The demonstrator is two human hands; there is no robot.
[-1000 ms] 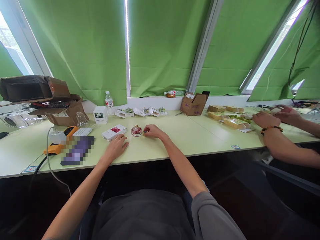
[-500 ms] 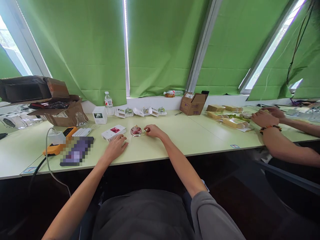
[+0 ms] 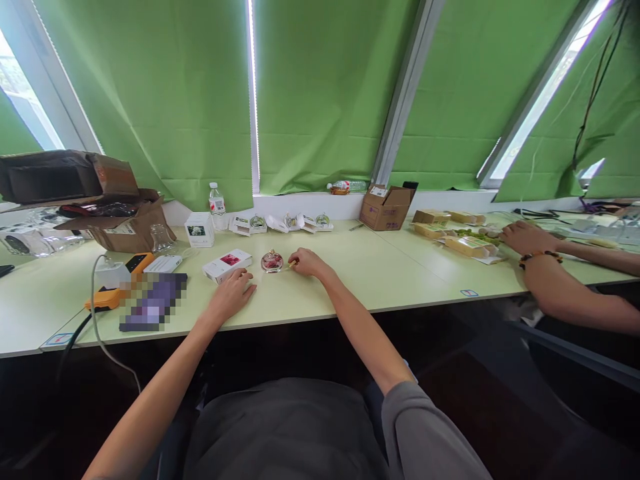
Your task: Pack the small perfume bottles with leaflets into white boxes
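Observation:
My left hand point(image 3: 233, 294) lies on the table with its fingers loosely apart, holding nothing. Its fingertips are at the near right corner of a white box point(image 3: 220, 270) with a red picture on top. Beside the box stands a small round glass jar point(image 3: 272, 262) with a gold-trimmed lid and dark red inside. Just right of the jar, my right hand point(image 3: 307, 262) pinches a small gold-coloured piece point(image 3: 292, 265). Its exact kind is too small to make out.
A blurred phone point(image 3: 154, 303), an orange device point(image 3: 106, 300) and cables lie at the left. Several small white boxes line the back near a water bottle point(image 3: 217, 203). A cardboard box point(image 3: 386, 208) stands behind. At the right, another person's hands work near yellow packs point(image 3: 470, 247).
The gold piece in my right hand has turned slightly and now points toward the jar. My left hand stays put. The other person's hand at the right has shifted slightly.

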